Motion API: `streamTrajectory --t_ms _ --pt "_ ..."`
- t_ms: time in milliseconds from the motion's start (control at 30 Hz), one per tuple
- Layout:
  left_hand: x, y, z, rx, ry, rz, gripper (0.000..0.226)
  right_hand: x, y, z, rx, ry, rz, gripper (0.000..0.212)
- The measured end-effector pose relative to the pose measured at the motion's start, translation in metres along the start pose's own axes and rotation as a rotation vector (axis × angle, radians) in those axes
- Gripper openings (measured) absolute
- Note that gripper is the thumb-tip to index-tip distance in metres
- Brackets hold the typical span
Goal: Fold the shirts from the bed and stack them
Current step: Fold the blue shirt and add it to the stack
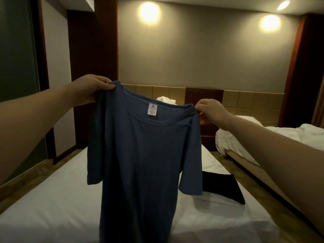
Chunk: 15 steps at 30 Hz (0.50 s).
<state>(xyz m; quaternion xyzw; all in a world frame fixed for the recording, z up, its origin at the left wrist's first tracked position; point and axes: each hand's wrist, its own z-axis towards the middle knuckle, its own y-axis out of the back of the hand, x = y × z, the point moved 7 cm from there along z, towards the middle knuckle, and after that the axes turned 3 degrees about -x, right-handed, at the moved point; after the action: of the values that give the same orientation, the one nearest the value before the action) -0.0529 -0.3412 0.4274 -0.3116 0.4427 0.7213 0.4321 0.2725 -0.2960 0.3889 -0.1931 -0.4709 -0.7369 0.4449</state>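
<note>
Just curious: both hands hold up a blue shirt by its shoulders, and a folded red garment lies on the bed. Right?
Not quite: the head view shows the folded garment on the bed is black, not red. The left hand and right hand do hold the blue shirt up by its shoulders.
</note>
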Motion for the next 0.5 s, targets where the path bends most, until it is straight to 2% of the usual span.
streamTrajectory --t_ms 133,233,333,367,500 --pt "-0.002 -0.004 0.002 -0.018 0.005 -0.007 0.012 -0.018 -0.020 -0.003 -0.027 -0.136 0.211 0.017" --pt "0.001 -0.005 0.004 -0.048 0.008 0.045 0.012 -0.020 -0.035 -0.013 0.055 -0.196 0.326 0.016" --pt "0.005 -0.005 0.004 -0.040 0.032 0.072 0.011 -0.014 -0.042 -0.022 0.188 -0.261 0.616 0.017" --pt "0.007 -0.004 0.004 -0.040 0.035 0.082 0.011 -0.012 -0.042 -0.025 0.236 -0.284 0.648 0.018" --pt "0.011 -0.001 0.004 -0.055 0.033 0.089 0.012 -0.009 -0.033 -0.027 0.253 -0.189 0.461 0.020"
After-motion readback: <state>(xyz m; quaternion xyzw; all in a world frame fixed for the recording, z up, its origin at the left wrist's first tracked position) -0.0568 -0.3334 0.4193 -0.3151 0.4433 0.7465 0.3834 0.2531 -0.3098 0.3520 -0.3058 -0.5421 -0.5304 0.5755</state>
